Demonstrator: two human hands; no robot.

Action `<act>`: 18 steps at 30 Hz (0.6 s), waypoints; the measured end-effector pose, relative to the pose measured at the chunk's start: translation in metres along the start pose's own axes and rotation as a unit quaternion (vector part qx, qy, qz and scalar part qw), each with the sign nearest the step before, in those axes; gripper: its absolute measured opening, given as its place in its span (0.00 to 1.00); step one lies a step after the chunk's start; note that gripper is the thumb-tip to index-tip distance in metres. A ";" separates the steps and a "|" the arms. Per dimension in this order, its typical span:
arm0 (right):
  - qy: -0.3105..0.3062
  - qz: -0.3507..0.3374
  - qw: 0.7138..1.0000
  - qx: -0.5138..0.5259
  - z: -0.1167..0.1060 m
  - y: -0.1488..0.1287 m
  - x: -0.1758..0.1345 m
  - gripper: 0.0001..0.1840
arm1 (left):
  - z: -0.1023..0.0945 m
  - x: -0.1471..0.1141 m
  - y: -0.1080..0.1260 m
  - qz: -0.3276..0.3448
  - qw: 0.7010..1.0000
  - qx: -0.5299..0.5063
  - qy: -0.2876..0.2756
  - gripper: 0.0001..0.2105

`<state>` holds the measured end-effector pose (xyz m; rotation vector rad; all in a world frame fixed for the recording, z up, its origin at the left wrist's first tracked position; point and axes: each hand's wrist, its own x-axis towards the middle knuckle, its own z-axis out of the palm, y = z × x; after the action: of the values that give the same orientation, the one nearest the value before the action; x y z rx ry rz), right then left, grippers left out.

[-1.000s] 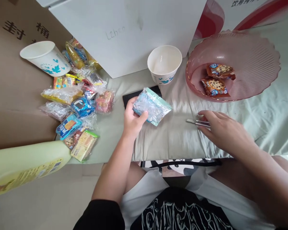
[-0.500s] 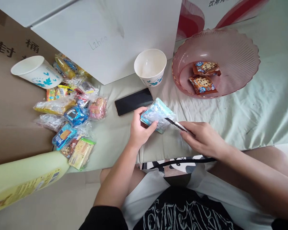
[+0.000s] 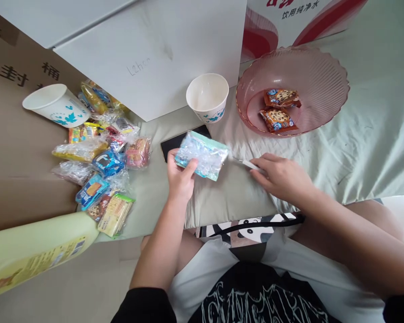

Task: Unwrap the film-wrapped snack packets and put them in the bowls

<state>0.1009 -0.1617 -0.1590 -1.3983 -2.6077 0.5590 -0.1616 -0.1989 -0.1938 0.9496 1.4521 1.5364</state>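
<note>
In my left hand (image 3: pixel 181 177) is a light blue and green packet (image 3: pixel 203 154) in crinkled clear plastic, gripped at its left end with the thumb on top. My right hand (image 3: pixel 282 177) is closed around a slim utility knife (image 3: pixel 250 165), its tip pointing left, close to the packet's right edge but apart from it. A black phone (image 3: pixel 170 146) lies partly hidden behind the packet. Behind that stands a white paper cup (image 3: pixel 207 98) with blue leaf prints. Two brown cookie packs (image 3: pixel 279 120) rest in a pink ribbed bowl (image 3: pixel 323 85) at the right.
At the left lies a heap of wrapped snacks (image 3: pixel 109 162), with a second paper cup (image 3: pixel 57 106) tilted on it. White boxes (image 3: pixel 175 45) stand along the back, a brown carton (image 3: pixel 16 148) at the left. A pale green bottle (image 3: pixel 43 251) lies at the front left.
My left hand has moved left with the packet, which now covers part of the phone. The knife has drawn away from the plastic and turned in my right hand. The view has shifted slightly.
</note>
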 end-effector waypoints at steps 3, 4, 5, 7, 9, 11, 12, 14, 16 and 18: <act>0.094 0.001 0.995 -0.018 -0.001 0.006 0.000 0.18 | -0.002 -0.005 -0.004 0.072 0.990 0.115 -0.049 0.25; 0.120 -0.019 0.993 0.000 0.001 0.004 -0.001 0.19 | -0.002 -0.007 -0.006 0.109 0.981 0.151 -0.051 0.25; 0.134 -0.049 0.989 0.031 0.002 0.002 -0.001 0.21 | -0.001 -0.009 -0.007 0.146 0.971 0.179 -0.054 0.26; 0.137 -0.122 0.977 0.109 0.007 -0.005 -0.003 0.24 | 0.001 -0.012 -0.008 0.193 0.954 0.214 -0.084 0.31; 0.113 -0.192 0.961 0.162 0.012 -0.010 -0.003 0.26 | 0.003 -0.013 -0.007 0.198 0.938 0.240 -0.151 0.32; 0.085 -0.246 0.950 0.173 0.016 -0.011 -0.003 0.22 | 0.005 -0.014 -0.003 0.181 0.932 0.260 -0.174 0.26; 0.069 -0.265 0.947 0.169 0.016 -0.010 -0.002 0.20 | 0.005 -0.014 -0.001 0.168 0.936 0.265 -0.157 0.21; 0.046 -0.282 0.945 0.160 0.014 -0.004 -0.001 0.16 | 0.000 -0.010 0.003 0.141 0.955 0.251 -0.075 0.12; 0.054 -0.258 0.954 0.145 0.008 0.004 0.000 0.15 | -0.011 -0.005 0.006 0.115 0.969 0.215 0.031 0.08; 0.096 -0.184 0.971 0.121 0.000 0.010 0.001 0.17 | -0.024 0.002 0.008 0.099 0.972 0.180 0.111 0.07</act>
<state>0.1082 -0.1564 -0.1626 -0.8238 -2.4553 0.6244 -0.1847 -0.2072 -0.1872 1.1934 1.8899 1.5912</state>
